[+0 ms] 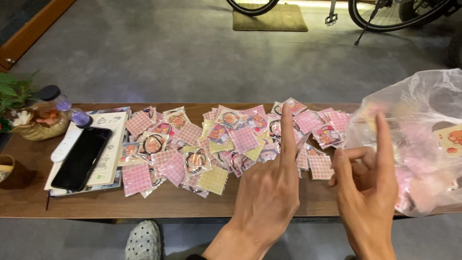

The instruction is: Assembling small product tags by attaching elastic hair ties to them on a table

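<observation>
My left hand [269, 192] is raised over the wooden table [168, 202], index finger stretched toward a spread of small pink and yellow checked packets [207, 144] holding hair ties and cartoon charms. It holds nothing. My right hand [368, 188] hovers just right of it, index finger up and the other fingers curled, empty, beside a clear plastic bag [423, 139] with more pink packets inside.
A black phone [82, 158] lies on a booklet at the table's left, with a white remote, a small purple bottle and a potted plant [14, 96]. Bicycle wheels [385, 14] and a doormat stand across the grey floor. A spotted slipper [143, 240] shows below the table.
</observation>
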